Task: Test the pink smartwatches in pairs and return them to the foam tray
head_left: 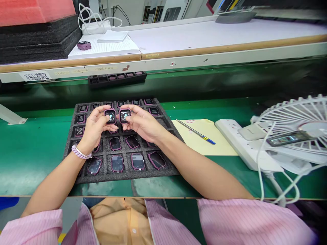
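Note:
A black foam tray (76, 170) lies on the green belt in front of me, its pockets filled with several purple-rimmed smartwatch bodies. My left hand (95, 127) is closed round one watch body (110, 116) with a lit screen, held above the tray's middle. My right hand (141, 124) grips a second lit watch body (125, 115) right beside the first, the two nearly touching. A pink beaded band circles my left wrist.
A yellow sheet (204, 139) with a pen (196, 132) lies right of the tray. A white power strip (237, 143), cables and a white fan (298, 129) crowd the right side. A second tray (116, 79) sits farther back. A raised shelf carries papers and a purple watch (83, 45).

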Demonstrator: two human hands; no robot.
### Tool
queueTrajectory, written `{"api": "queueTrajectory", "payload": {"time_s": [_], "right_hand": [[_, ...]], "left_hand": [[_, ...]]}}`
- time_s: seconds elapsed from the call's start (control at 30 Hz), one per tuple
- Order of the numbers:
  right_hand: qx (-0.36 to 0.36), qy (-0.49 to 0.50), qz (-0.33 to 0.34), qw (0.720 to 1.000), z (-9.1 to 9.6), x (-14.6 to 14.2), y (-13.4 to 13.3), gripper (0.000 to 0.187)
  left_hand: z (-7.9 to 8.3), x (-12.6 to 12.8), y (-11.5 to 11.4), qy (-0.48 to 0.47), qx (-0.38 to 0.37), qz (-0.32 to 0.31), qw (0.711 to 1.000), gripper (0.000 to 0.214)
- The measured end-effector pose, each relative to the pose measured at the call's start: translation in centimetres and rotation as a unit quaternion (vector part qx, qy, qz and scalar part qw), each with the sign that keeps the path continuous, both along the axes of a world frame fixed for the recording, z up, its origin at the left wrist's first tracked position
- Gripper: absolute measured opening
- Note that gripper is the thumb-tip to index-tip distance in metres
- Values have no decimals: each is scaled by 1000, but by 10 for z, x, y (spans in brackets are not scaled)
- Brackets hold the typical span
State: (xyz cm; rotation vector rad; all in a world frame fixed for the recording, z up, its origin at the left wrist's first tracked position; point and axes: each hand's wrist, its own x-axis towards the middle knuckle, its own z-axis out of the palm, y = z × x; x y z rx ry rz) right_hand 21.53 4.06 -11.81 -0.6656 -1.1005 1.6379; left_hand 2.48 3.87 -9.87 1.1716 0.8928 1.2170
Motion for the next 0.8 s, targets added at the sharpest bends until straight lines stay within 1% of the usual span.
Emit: {"api": "queueTrajectory", "payload": {"time_s": [0.07, 0.17, 0.8], "right_hand": [[21, -2, -1, 1000, 0, -1, 0, 52], [36, -4, -1, 999, 0, -1, -1, 51], [76, -26, 11, 997, -5, 1, 0, 49]], "left_hand": [[0, 1, -1, 5, 3, -1, 1000, 52], [1, 1, -1, 11, -2, -8, 1000, 51], [1, 1, -2, 19, 3, -13, 1000, 48]]}}
